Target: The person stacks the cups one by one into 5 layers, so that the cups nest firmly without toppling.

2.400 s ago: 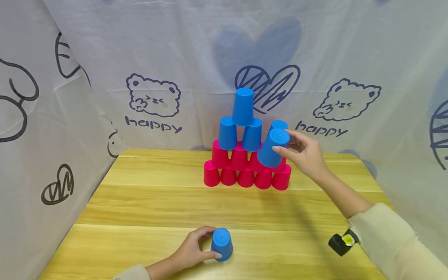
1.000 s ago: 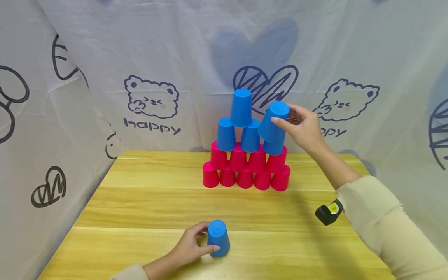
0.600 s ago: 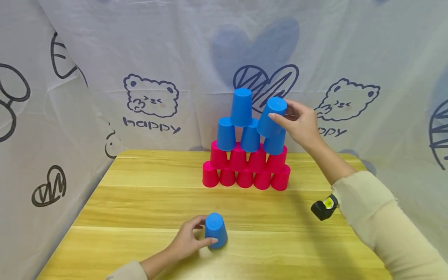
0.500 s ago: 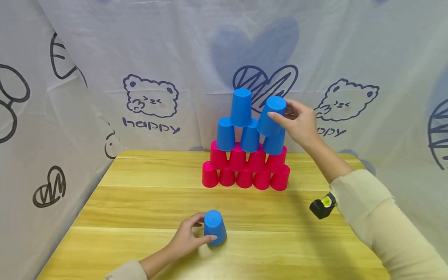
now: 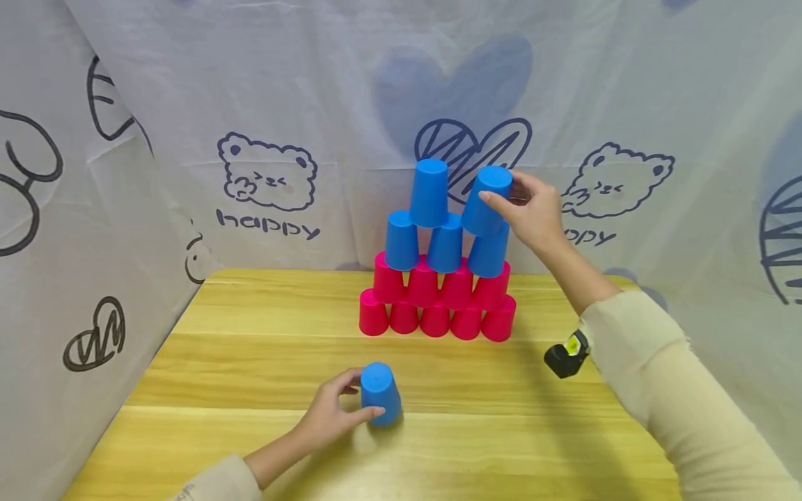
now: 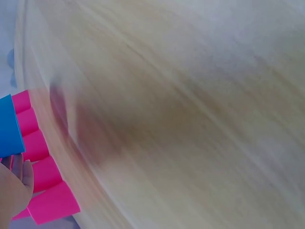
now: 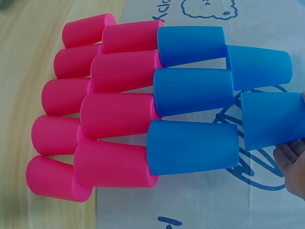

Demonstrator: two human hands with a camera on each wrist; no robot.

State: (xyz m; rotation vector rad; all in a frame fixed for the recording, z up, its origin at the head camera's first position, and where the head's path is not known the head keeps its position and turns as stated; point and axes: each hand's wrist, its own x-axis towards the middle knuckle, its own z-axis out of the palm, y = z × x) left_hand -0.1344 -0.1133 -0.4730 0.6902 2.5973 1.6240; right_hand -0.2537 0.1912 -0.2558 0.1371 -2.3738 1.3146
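My right hand [image 5: 540, 212] pinches an upside-down blue cup [image 5: 482, 209] between thumb and fingers, at the right of the top blue cup [image 5: 429, 195]. Seen from the right wrist, the held cup's rim [image 7: 245, 121] faces the row of three blue cups below with a narrow gap. That blue row [image 5: 401, 243] stands on four-wide and five-wide rows of pink cups [image 5: 466, 323], all upside down. Nearer me, my left hand [image 5: 328, 414] grips another blue cup [image 5: 381, 400], bottom up, low over the table. Its fingers [image 6: 19, 171] curl beside the cup in the left wrist view.
The wooden table [image 5: 250, 369] backs onto a white cloth [image 5: 351, 90] with bear and heart drawings, close behind the cup pyramid. Another cloth wall [image 5: 37, 292] runs along the left side. A black device [image 5: 564, 358] is strapped at the right wrist.
The right hand has raised its blue cup from in front of the pyramid to the height of the top cup, then slightly leftward. My left hand has slid its cup forward and a little left.
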